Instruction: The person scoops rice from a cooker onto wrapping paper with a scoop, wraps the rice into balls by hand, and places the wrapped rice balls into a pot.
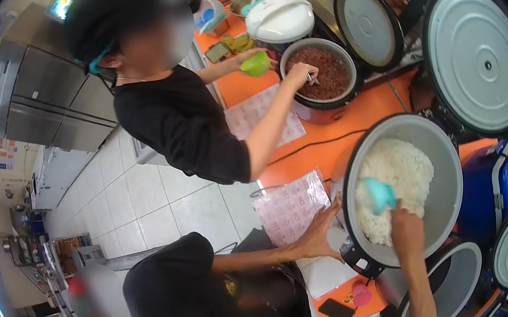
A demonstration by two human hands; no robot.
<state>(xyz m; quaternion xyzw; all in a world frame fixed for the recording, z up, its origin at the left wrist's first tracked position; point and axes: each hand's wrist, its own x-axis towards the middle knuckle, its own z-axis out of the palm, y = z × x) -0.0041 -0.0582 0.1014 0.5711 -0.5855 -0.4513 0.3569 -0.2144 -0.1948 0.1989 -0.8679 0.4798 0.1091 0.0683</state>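
A big rice cooker (456, 164) stands with its lid up, and white rice (402, 167) fills part of its pot. My right hand (406, 233) reaches over the near rim, its fingers wrapped round the handle of a turquoise rice paddle (379, 195). The paddle's blade lies against the rice. Against the outer side of the cooker rests my left hand (315, 234), thumb and fingers spread apart. Beside it, pink-patterned plastic-wrapped sheets (289, 206) lie at the edge of the orange table (325, 148).
Across from me a person (176, 123) holds a green bowl (255, 63) and dips a utensil into a pot of reddish-brown food (325, 66). Raised lids (478, 59), another pot (447, 290), a blue cooler box (492, 181), a phone (335, 310) and a pink cup (361, 293) stand close by.
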